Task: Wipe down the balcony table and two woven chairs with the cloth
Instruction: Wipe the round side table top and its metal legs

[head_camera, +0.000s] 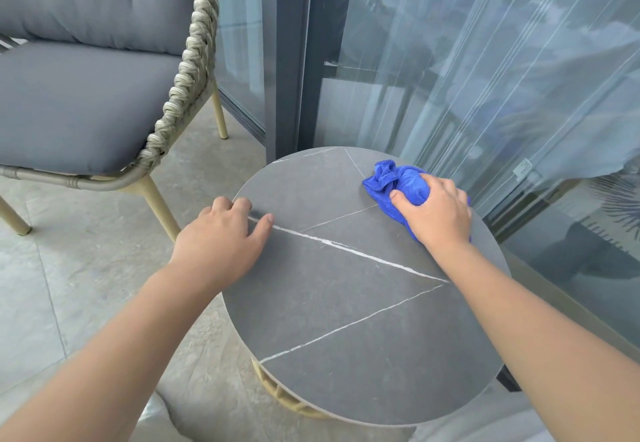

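A round grey stone-look table (349,303) with white veins fills the middle of the view. My right hand (436,209) grips a bunched blue cloth (398,178) and presses it on the table's far right part. My left hand (225,230) holds the table's left rim, fingers curled over the edge and thumb lying on the top. One woven chair (173,95) with a rope-braided frame and grey cushions stands at the upper left, apart from the table. No second chair shows.
Glass balcony panels (485,77) with a dark metal post (291,53) stand right behind the table. Pale stone floor tiles (69,268) lie to the left. The table's yellow slatted base (277,389) shows under the near rim.
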